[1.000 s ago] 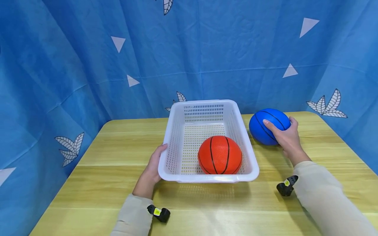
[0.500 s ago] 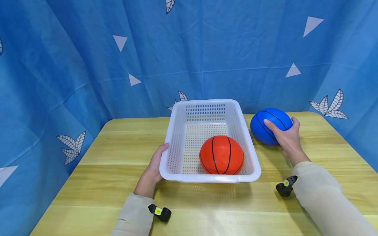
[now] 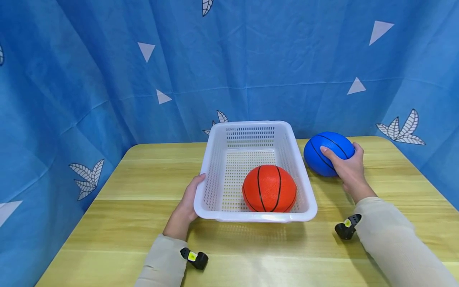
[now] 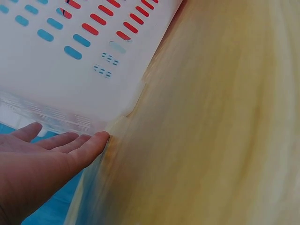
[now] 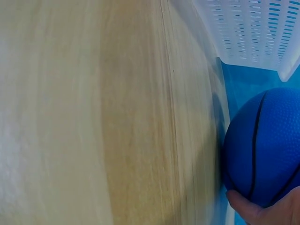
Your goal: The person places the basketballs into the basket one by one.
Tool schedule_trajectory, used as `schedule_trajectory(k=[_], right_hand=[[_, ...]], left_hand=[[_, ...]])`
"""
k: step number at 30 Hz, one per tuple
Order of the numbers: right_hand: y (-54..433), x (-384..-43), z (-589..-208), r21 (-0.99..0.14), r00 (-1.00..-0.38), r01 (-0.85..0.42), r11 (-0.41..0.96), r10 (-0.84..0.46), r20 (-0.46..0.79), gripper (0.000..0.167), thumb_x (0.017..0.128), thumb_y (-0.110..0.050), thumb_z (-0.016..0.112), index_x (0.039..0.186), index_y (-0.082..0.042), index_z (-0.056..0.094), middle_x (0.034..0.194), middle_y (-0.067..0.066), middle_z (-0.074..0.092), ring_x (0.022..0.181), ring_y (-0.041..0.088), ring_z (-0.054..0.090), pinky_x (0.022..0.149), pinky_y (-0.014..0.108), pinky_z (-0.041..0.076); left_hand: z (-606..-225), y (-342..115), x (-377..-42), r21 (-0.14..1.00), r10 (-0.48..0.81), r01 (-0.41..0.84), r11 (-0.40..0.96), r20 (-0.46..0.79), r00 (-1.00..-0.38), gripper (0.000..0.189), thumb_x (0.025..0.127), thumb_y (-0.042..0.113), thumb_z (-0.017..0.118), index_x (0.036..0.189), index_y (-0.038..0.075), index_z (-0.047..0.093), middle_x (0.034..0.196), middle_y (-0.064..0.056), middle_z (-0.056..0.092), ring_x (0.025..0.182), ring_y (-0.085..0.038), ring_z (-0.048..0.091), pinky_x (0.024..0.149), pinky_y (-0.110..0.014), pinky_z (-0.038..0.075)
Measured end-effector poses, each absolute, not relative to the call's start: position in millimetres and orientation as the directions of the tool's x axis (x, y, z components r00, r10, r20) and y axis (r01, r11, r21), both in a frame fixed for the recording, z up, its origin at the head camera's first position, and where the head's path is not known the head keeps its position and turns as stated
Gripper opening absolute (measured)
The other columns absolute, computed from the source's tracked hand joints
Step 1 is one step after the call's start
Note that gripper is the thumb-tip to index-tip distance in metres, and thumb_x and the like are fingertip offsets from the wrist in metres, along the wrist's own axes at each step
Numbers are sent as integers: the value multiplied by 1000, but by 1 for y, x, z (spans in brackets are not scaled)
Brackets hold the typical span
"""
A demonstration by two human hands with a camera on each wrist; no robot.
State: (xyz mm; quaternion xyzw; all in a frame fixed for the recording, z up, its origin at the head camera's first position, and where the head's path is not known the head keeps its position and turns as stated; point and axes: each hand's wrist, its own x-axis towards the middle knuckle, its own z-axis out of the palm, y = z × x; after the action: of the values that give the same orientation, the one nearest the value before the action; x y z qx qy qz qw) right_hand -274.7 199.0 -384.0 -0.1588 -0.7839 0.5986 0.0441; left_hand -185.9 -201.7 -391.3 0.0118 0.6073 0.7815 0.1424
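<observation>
A white perforated plastic basket (image 3: 251, 216) stands on the table, with a red toy basketball (image 3: 269, 189) in its near right part. At the basket's left side, my left hand (image 3: 186, 198) holds it, thumb at the rim. The left wrist view shows the fingers (image 4: 96, 146) lying against the outer wall, fairly straight. To the right of the basket, my right hand (image 3: 351, 167) grips a blue toy basketball (image 3: 320, 157) with black seams. Its thumb lies across the near side; the other fingers are mostly hidden behind the ball.
The wood-grain table (image 3: 143, 191) has rounded far corners. A blue curtain (image 3: 272, 52) with white leaf and triangle prints hangs behind it and at both sides. Small black wrist cameras sit on both sleeves.
The whole head view has shifted slightly. Both hands, the basket and the two balls keep their places relative to one another.
</observation>
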Motion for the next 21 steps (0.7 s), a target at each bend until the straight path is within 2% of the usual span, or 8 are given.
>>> schedule_trajectory(k=[12,21], right_hand=[[200,-274,-384,-954,-937,213,213,322,-137,111,75,-65,62,149,-29,-11,157,13,-2,141,40,10,108,59,21],[200,-275,-386,-957,-918,237,168,362,-164,108,74,-66,63,148,-33,-8,158,10,-1,142,36,10,110,55,20]], left_hand=[[-391,-202,-185,956,233,-213,-204,-164,-959,56,97,43,21,150,24,18,144,-21,30,124,-33,35,101,-43,29],[-392,-203,-185,957,230,-204,-205,-156,-961,56,97,42,22,150,24,19,143,-21,31,123,-33,37,100,-42,30]])
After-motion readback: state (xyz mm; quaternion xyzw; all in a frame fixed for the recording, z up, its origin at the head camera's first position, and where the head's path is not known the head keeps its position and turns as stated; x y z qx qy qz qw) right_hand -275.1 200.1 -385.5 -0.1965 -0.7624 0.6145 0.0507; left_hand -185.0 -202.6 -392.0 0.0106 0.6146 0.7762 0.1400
